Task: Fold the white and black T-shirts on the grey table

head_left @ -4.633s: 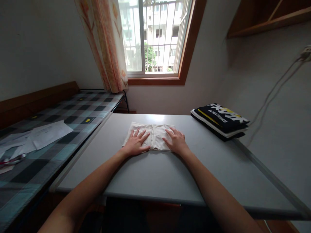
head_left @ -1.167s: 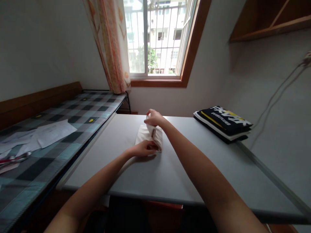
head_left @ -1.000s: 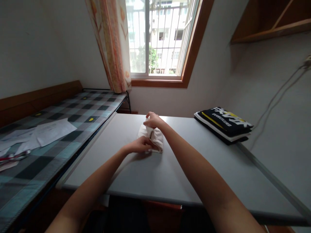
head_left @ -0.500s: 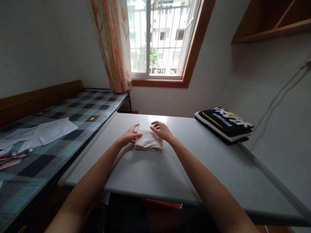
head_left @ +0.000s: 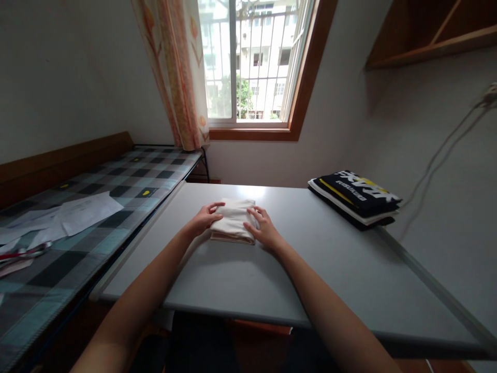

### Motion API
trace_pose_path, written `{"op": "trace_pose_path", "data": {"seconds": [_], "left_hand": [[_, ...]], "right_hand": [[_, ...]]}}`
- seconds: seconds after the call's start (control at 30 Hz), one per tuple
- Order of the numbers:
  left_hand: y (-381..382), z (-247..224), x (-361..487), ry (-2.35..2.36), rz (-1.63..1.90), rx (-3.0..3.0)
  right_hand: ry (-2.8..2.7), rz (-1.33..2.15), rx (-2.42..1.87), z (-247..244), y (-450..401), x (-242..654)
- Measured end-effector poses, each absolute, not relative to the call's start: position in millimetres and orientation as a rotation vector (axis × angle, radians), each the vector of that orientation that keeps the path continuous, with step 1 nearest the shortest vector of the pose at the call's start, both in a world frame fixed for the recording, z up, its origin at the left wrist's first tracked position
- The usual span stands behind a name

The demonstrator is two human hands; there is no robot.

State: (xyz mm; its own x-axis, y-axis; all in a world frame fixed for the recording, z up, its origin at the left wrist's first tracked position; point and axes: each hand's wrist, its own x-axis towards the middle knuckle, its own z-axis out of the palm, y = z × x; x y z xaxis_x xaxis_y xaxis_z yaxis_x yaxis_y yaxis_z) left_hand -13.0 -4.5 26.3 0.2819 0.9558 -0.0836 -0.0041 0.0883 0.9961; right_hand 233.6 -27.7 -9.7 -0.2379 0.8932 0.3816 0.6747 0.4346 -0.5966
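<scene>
A folded cream cloth [head_left: 233,220] lies on the white table, its layered front edge facing me. At its left side is my left hand [head_left: 204,217], closed on that edge, with the thumb and index finger over the top. My right hand [head_left: 267,228] rests on the right side of the cloth. Its fingers are spread and bent, and the thumb lies apart from them on the upper layer. The undersides of both hands are hidden.
The white table [head_left: 233,280] stands below the window [head_left: 256,62]. A stack of folded dark and white clothes [head_left: 355,199] sits at its right edge. Along the left runs a bed with a checked cover [head_left: 155,166], with papers [head_left: 85,210] lying on it.
My right hand has come down from above the cloth onto its right side, with the fingers spread wider. The left hand stays at the left edge. The view has shifted slightly.
</scene>
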Motion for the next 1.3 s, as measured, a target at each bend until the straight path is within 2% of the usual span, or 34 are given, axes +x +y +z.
{"op": "trace_pose_path", "data": {"seconds": [0.37, 0.53, 0.6, 0.7, 0.77, 0.83, 0.97, 1.03, 1.3], "left_hand": [[-5.3, 21.9, -13.4, 0.979, 0.881, 1.283], [-2.0, 18.8, -15.2, 1.014, 0.859, 1.382], [0.3, 20.6, -15.1, 1.157, 0.957, 1.498], [2.0, 24.6, -11.2, 1.450, 1.289, 1.775], [0.8, 24.9, -5.8, 1.475, 1.406, 1.986], [-1.5, 21.5, 0.4, 1.390, 1.287, 2.189], [-4.0, 8.9, 6.0, 1.353, 0.714, 2.462], [-2.9, 3.8, 4.1, 1.360, 0.567, 2.524], [-6.1, -4.8, 16.5, 1.417, 0.689, 2.523]], "right_hand": [[-2.061, 0.405, -1.335, -4.9, -33.4, 234.3], [-2.253, 0.457, -1.365, 3.5, -45.0, 232.0], [-2.317, 0.463, -1.389, 4.4, -48.0, 230.9], [-2.360, 0.480, -1.432, 4.4, -48.9, 229.5], [-2.374, 0.499, -1.446, 5.0, -48.8, 229.1], [-2.378, 0.522, -1.456, 6.3, -49.3, 229.5], [-2.381, 0.596, -1.475, 9.1, -51.3, 234.0], [-2.372, 0.620, -1.461, 9.6, -50.3, 236.3], [-2.213, 0.293, -1.509, 13.8, -25.6, 216.5]]}}
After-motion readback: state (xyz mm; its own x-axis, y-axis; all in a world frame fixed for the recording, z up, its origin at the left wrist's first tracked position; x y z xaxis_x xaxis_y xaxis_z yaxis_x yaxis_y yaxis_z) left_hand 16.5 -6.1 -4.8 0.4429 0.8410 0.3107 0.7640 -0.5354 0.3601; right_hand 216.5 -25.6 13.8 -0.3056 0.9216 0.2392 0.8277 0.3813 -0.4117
